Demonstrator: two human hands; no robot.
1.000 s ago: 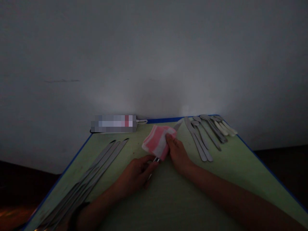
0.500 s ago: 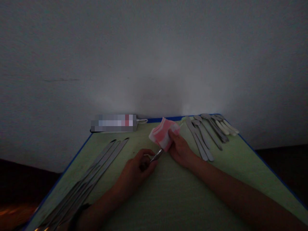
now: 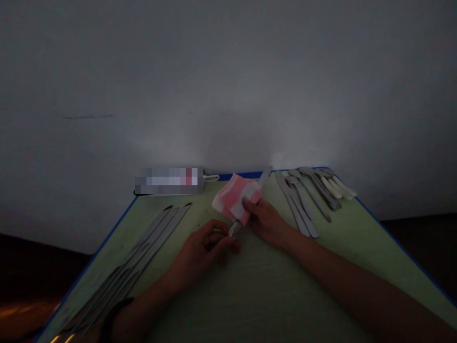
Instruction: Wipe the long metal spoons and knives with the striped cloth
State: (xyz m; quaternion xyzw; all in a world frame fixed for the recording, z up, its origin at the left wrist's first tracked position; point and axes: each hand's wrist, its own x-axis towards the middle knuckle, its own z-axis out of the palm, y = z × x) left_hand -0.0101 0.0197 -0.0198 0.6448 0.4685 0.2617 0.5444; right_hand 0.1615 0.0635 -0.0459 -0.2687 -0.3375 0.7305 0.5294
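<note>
A folded pink-and-white cloth [image 3: 233,194] is pinched in my right hand [image 3: 266,220], wrapped around the middle of a table knife [image 3: 264,176]. The knife's flat grey end sticks out past the cloth, up and to the right. Its shiny other end shows below the cloth, where the curled fingers and thumb of my left hand [image 3: 207,247] close on the tip. The cloth hides the knife's middle, and the picture is dim.
Several long metal utensils [image 3: 143,247] lie along the left side of the green table [image 3: 271,295]. On the right are knives [image 3: 294,205], spoons [image 3: 303,197] and white-handled pieces [image 3: 332,186]. A blurred-out box [image 3: 167,182] with a white cord loop [image 3: 211,178] stands at the back left, by the wall.
The cloth and my right hand have shifted slightly left along the knife. More of the knife's far end now shows beyond the cloth. My left fingers have moved a little right.
</note>
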